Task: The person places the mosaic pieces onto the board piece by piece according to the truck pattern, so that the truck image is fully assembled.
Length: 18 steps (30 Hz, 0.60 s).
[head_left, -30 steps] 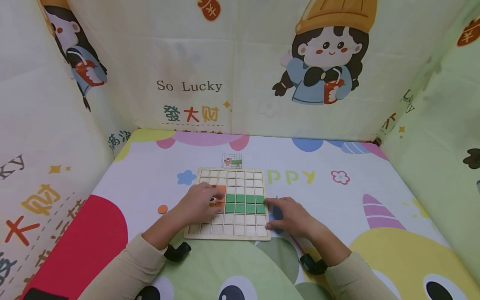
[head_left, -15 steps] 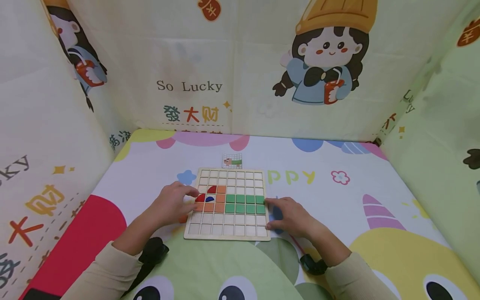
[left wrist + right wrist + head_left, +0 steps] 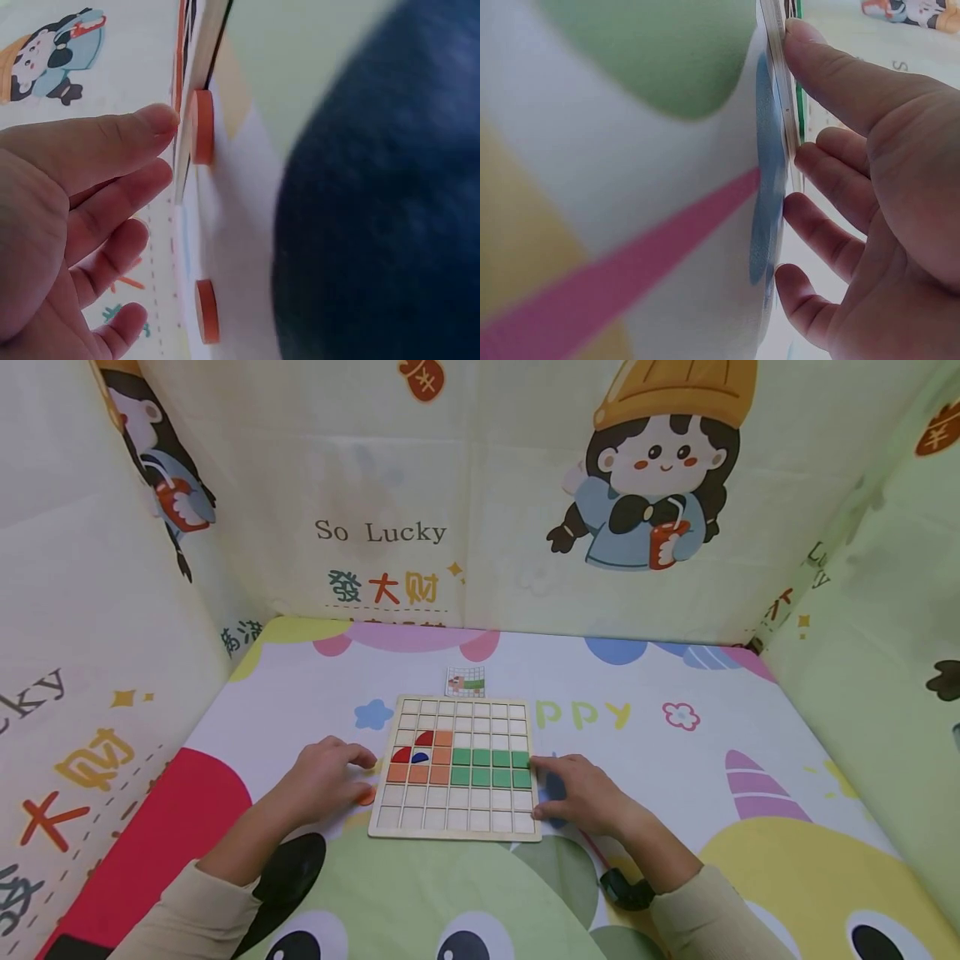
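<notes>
A wooden grid board (image 3: 480,819) lies on the table. Green square tiles (image 3: 491,767) fill two rows at its right. Orange tiles (image 3: 441,756), red curved pieces (image 3: 425,739) and a small blue-and-white piece (image 3: 420,758) sit at its left. My left hand (image 3: 315,781) is just left of the board, fingers loosely bent and holding nothing. Beside its thumb lies an orange disc (image 3: 201,127); a second orange disc (image 3: 207,311) lies farther along, hidden from the head view by the hand. With index finger and thumb, my right hand (image 3: 581,797) touches the board's right edge.
Behind the board lies a small picture card (image 3: 465,682) showing a gridded coloured figure. The tablecloth (image 3: 652,777) has bright cartoon prints. Printed cloth walls (image 3: 510,585) enclose the back and both sides.
My left hand has drawn back leftward off the board, uncovering the red, orange and blue pieces. My right hand stays at the right edge.
</notes>
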Each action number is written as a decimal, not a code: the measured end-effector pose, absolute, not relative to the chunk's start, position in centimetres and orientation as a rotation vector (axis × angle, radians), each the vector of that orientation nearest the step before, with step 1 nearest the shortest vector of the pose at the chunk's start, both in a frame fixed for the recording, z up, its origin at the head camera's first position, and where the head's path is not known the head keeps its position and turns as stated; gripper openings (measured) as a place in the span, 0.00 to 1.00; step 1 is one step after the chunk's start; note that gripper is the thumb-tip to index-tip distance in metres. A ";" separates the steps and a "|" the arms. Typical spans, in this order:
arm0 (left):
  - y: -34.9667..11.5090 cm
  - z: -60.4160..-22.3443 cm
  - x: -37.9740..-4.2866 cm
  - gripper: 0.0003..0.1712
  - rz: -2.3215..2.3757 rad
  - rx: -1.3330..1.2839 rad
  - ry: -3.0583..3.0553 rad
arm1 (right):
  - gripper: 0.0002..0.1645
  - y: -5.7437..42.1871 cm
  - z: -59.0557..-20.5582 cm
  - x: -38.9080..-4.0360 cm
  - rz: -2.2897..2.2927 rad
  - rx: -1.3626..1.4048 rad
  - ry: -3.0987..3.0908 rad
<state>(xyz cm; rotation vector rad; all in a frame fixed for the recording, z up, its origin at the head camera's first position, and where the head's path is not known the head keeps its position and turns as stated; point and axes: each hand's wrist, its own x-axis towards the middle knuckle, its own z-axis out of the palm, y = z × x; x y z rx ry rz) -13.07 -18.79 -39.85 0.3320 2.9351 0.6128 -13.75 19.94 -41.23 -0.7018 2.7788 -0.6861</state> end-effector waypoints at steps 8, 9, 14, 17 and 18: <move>-19.5 -40.4 -12.8 0.22 0.584 0.381 2.928 | 0.43 20.0 -41.3 -13.8 -0.686 -0.694 2.782; -19.5 -40.4 -12.7 0.21 0.585 0.386 2.926 | 0.43 20.0 -41.3 -13.8 -0.687 -0.692 2.782; -19.5 -40.4 -12.6 0.19 0.603 0.353 2.885 | 0.43 20.0 -41.3 -13.8 -0.689 -0.685 2.781; -19.4 -40.4 -12.4 0.19 0.614 0.340 2.865 | 0.43 20.0 -41.3 -13.7 -0.686 -0.690 2.780; -19.4 -40.4 -12.4 0.19 0.607 0.347 2.867 | 0.43 20.0 -41.4 -13.7 -0.687 -0.692 2.779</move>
